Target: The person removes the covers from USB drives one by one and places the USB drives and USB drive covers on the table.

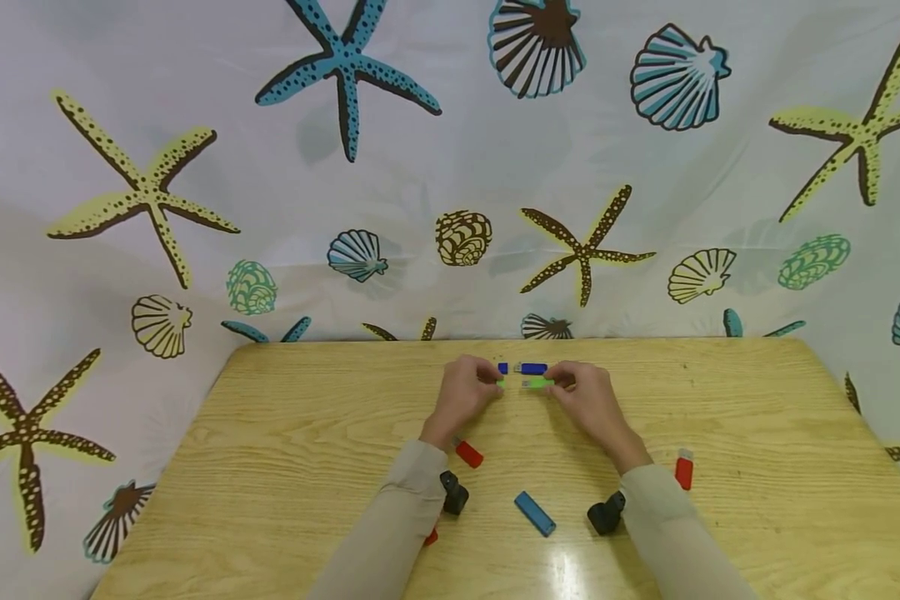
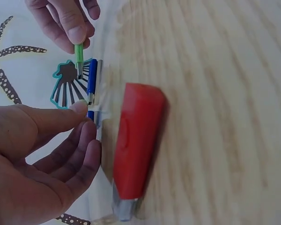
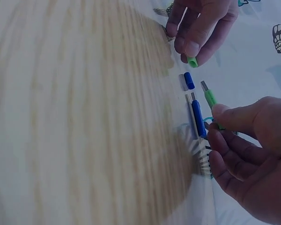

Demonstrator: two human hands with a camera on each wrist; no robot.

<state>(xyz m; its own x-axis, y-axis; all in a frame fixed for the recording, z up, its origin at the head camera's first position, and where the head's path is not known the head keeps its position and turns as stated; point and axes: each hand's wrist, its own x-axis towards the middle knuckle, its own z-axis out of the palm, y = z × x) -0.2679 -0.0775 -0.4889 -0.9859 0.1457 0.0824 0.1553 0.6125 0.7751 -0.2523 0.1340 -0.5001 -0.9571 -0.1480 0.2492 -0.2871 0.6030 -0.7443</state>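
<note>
Over the table, thumbs and fingers closed, the right hand pinches the green stick beside the blue stick, the left hand the hollow green cap. The blue cap lies just off the blue stick; both plugs are bare.

Table: wood-grained, glossy (white glare on it). Green stick: smooth, plastic-looking; metal plug. Red stick: plastic-looking too. Backdrop: cloth-like, lightly creased. Sleeves: matt cloth.
</note>
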